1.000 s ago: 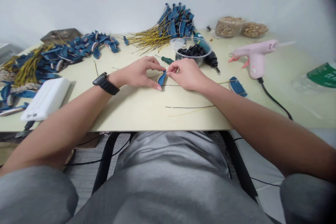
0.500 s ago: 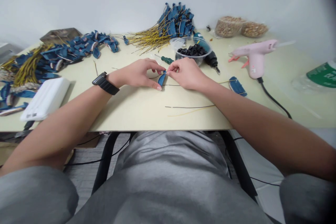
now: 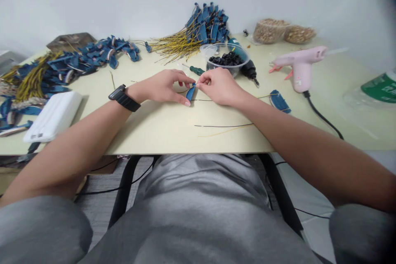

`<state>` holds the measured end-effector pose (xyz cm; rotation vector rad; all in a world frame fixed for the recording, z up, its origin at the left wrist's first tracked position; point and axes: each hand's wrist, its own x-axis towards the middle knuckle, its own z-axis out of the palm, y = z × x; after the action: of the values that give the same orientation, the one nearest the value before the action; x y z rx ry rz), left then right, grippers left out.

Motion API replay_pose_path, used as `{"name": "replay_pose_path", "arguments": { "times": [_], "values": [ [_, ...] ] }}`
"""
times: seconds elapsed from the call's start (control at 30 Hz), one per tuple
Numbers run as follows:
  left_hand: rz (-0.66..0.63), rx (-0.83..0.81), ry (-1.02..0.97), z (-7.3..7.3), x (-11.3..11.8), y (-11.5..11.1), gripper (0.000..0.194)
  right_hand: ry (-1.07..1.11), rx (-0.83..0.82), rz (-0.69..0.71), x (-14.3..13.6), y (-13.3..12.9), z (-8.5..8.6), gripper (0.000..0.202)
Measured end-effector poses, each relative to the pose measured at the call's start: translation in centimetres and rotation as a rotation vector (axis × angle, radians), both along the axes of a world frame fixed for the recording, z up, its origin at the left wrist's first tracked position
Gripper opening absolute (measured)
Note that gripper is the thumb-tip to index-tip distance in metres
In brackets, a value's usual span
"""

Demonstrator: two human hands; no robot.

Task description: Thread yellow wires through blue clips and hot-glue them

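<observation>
Over the middle of the table, both hands meet at a small blue fabric-like piece (image 3: 191,93) with a thin dark wire beside it. My left hand (image 3: 168,86), below a black wristwatch, holds the piece between the thumb at its lower end and the index finger at its top. My right hand (image 3: 218,86) is closed in a pinch at the piece's upper tip; what lies between its fingertips is too small to make out. A second blue piece (image 3: 280,101) with a thin wire lies beyond my right forearm. Loose thin wires (image 3: 224,126) lie nearer the front edge.
Behind my hands are a clear tub (image 3: 213,66) of black bits, a green-handled screwdriver (image 3: 196,70) and a dark power tool (image 3: 250,70). A pink glue gun (image 3: 301,66) stands right. Blue pieces on yellow stems (image 3: 204,24) are heaped behind and left, near a white box (image 3: 54,117).
</observation>
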<state>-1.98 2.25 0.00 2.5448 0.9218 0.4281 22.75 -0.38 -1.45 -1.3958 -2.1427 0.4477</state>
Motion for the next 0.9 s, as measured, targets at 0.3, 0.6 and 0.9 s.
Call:
{"name": "replay_pose_path", "arguments": {
  "times": [0.3, 0.6, 0.9],
  "values": [
    [0.012, -0.012, -0.009, -0.01, 0.19, -0.04, 0.087, 0.015, 0.004, 0.006, 0.11, 0.17, -0.31, 0.015],
    [0.048, -0.092, -0.012, -0.04, 0.24, -0.08, 0.086, 0.004, 0.019, 0.004, 0.16, 0.34, -0.41, 0.013],
    [0.059, -0.071, 0.013, -0.09, 0.27, -0.06, 0.093, 0.004, 0.007, -0.006, 0.08, 0.22, -0.24, 0.014]
  ]
}}
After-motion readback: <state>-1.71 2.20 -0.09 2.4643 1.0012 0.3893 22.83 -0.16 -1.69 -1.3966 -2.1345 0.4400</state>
